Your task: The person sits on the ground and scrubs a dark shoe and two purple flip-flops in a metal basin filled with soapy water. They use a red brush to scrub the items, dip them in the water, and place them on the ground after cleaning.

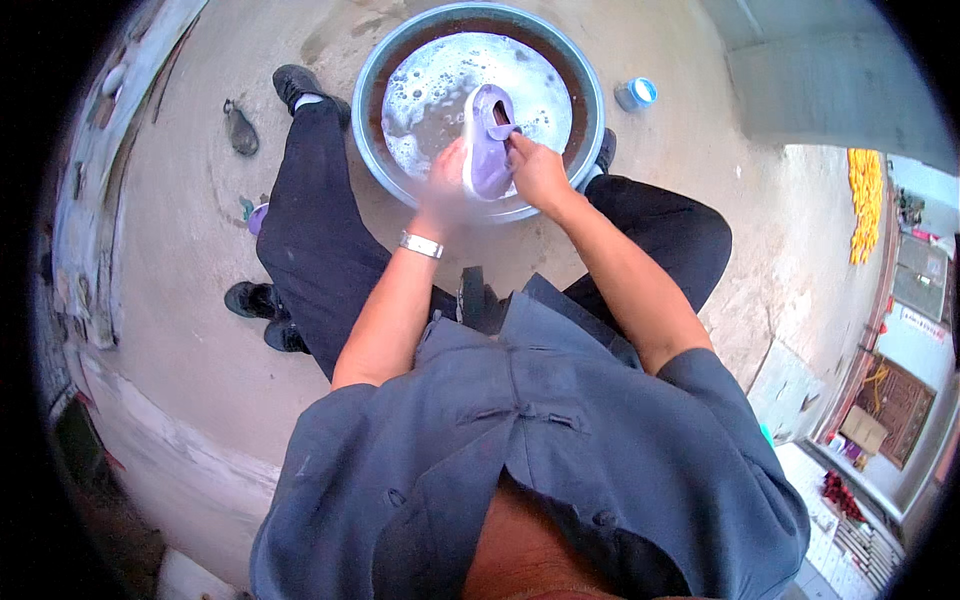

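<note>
A purple shoe with a white sole edge (491,161) is held above a round metal basin (364,97). Foamy, soapy water (427,79) covers the inside of the basin. My left hand (448,166) grips the shoe along its white sole side; a blur hides part of that hand and wrist. At the opposite side, my right hand (536,169) has its fingers closed on the shoe's upper, by the raised flap near the opening. Whether anything else is inside the right hand cannot be seen.
Right of the basin stands a blue tub with white contents (641,91). A dark object (241,131) lies on the concrete floor (187,180) at left. A purple item (257,219) shows partly behind my leg, with black shoes (255,300) nearer me.
</note>
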{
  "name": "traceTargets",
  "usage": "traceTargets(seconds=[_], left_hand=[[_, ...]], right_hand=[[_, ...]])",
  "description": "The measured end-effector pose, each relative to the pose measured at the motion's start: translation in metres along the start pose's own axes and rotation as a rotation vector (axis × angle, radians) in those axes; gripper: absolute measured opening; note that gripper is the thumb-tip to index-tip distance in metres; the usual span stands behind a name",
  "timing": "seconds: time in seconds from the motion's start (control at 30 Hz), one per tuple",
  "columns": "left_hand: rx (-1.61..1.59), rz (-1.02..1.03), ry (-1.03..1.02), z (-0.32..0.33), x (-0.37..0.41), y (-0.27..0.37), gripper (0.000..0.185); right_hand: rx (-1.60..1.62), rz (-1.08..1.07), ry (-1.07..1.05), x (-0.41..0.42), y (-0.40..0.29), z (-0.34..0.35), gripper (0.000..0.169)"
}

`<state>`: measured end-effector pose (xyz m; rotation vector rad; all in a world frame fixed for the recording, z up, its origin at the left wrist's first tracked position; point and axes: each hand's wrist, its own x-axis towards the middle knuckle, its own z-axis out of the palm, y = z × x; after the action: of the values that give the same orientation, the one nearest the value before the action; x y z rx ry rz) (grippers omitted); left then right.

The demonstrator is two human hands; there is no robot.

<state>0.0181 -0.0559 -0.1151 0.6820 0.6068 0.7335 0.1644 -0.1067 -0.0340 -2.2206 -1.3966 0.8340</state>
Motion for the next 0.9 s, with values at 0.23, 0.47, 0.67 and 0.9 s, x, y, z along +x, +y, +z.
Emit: traceTargets(seconds=[0.23, 0.47, 0.67, 0.9], left_hand=[[0.556, 0.290, -0.034, -0.028, 0.001, -0.004, 0.039], [0.093, -0.019, -0.040, -0.019, 0.000, 0.004, 0.037], [0.513, 0.128, -0.004, -0.028, 0.002, -0.044, 0.037], [0.415, -0.061, -0.081, -0.019, -0.002, -0.005, 0.035]], right_hand=[[0.073, -0.183, -0.058, -0.059, 0.017, 0.020, 0.037], [-0.018, -0.182, -0.136, -0.050, 0.027, 0.017, 0.039], [-0.116, -0.082, -0.100, 0.007, 0.049, 0.015, 0.032], [-0.064, -0.109, -0.272, -0.035, 0.023, 0.009, 0.036]])
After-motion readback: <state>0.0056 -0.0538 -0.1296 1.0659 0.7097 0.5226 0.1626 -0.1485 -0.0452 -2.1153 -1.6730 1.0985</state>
